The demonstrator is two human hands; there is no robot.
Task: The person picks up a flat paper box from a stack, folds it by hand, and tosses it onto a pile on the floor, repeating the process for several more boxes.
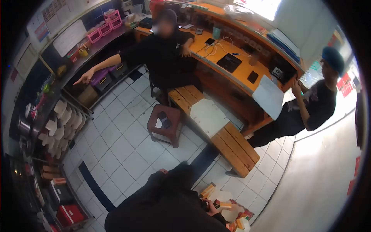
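Observation:
Dark clothing fills the bottom middle, seen from above. My left hand [164,171] shows only as a small patch of skin at the upper edge of the dark sleeve; its fingers are too hidden to read. My right hand [211,208] is at the lower right of the dark clothing, its fingers curled around a small black object [203,204] that is mostly hidden. Just right of this hand, a pile of white and orange paper packaging [228,207] lies on the floor.
A maroon stool [165,120] holds a dark phone. Behind it stands a wooden bench [235,149] with a white board on it. One seated person [164,54] stretches an arm left; another person [313,102] stands right. An orange counter [241,73] and a shelf rack [62,123] flank the tiled floor.

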